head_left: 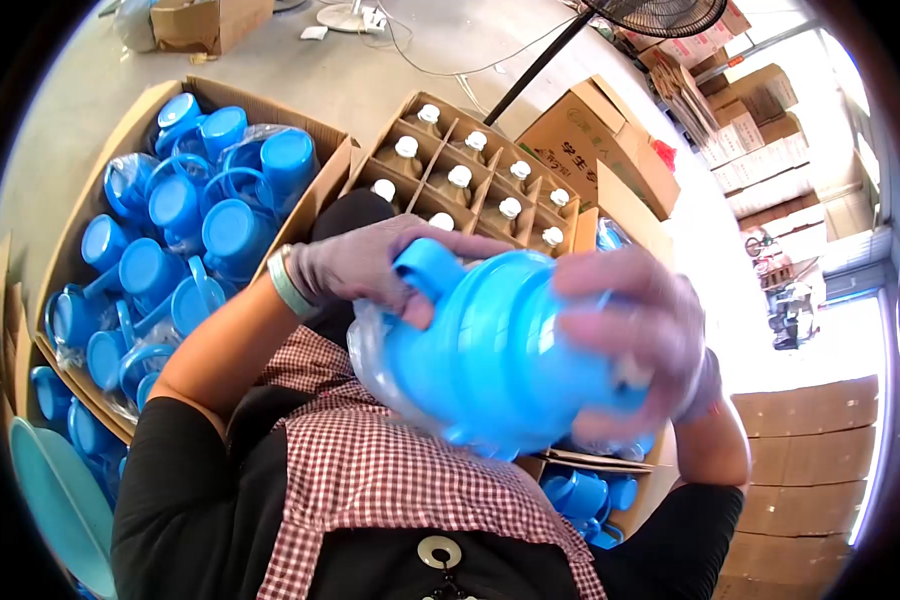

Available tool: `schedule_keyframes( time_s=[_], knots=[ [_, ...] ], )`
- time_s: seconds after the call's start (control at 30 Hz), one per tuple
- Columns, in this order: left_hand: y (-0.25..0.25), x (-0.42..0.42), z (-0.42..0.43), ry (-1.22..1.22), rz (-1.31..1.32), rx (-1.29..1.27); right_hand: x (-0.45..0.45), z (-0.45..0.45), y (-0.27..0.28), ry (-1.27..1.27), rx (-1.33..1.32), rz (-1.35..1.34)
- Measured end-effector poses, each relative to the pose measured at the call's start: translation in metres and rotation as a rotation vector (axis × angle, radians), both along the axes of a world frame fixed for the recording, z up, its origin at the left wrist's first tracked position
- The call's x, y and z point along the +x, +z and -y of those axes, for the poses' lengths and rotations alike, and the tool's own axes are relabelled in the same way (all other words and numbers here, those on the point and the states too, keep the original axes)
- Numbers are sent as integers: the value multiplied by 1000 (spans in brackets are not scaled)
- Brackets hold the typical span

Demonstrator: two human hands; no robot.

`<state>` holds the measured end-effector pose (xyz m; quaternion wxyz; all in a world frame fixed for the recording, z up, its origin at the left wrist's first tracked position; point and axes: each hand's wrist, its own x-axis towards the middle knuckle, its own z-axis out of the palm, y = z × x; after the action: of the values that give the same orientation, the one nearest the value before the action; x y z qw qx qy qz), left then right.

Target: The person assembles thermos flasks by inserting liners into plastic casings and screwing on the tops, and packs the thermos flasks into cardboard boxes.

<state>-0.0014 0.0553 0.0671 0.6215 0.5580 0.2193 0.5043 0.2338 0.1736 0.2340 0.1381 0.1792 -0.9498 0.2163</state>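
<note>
grey-gloved left hand [370,260] and blurred right hand [638,335] clamped on opposite ends of a glossy, ribbed blue vessel [490,345], held before the checked apron [400,470]; beyond, white-capped bottles [459,178] in a gridded carton [492,162], partly masked; at left, loop-handled mugs [175,205].

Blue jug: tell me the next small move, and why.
I'd steady the blue jug with the left hand, which is at the handle, since the right hand, over the opposite end, looks blurred.
</note>
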Motion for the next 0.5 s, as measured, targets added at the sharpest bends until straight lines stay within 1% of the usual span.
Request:
schedule_keyframes(
  time_s=[0.03, 0.07, 0.1, 0.13, 0.17, 0.2, 0.23, 0.27, 0.3, 0.33, 0.37, 0.4, 0.47, 0.5],
  knots=[
    [-5, 16, 6, 229, -38, -80, 6, -20, -9, -97, 31, -18],
    [-11, 41, 16, 459, -75, -167, 18, -35, -26, -431, -45, 21],
    [-11, 68, 25, 578, -256, -83, 21, -52, -52, -728, -179, 78],
    [-11, 95, 33, 708, -456, -12, 29, -74, -68, -847, -168, 159],
    [-10, 122, 42, 839, -648, 40, 30, -55, -59, -956, -150, 218],
    [3, 98, 39, 593, -460, -147, 23, -30, -40, -1047, -120, 259],
    [5, 73, 42, 516, -317, -86, 20, -5, -20, -923, 13, 184],
    [-11, 50, 29, 373, -86, 32, 20, 19, 0, -813, 136, 110],
    [-3, 22, 22, 178, -53, 35, 15, 33, 18, -564, 279, 30],
    [6, 1, 17, -24, -13, 27, 13, 34, 18, -419, 253, 30],
    [5, -6, 10, -138, 21, 74, 11, 36, 17, -270, 220, 41],
    [-3, -4, 6, -152, 65, 75, 10, 37, 16, -123, 186, 62],
    [1, 14, 12, 105, 155, -93, 12, 6, -9, -349, 90, -36],
    [-6, 43, 15, 583, -381, -78, 6, -28, -24, -602, -91, 69]
  ],
)
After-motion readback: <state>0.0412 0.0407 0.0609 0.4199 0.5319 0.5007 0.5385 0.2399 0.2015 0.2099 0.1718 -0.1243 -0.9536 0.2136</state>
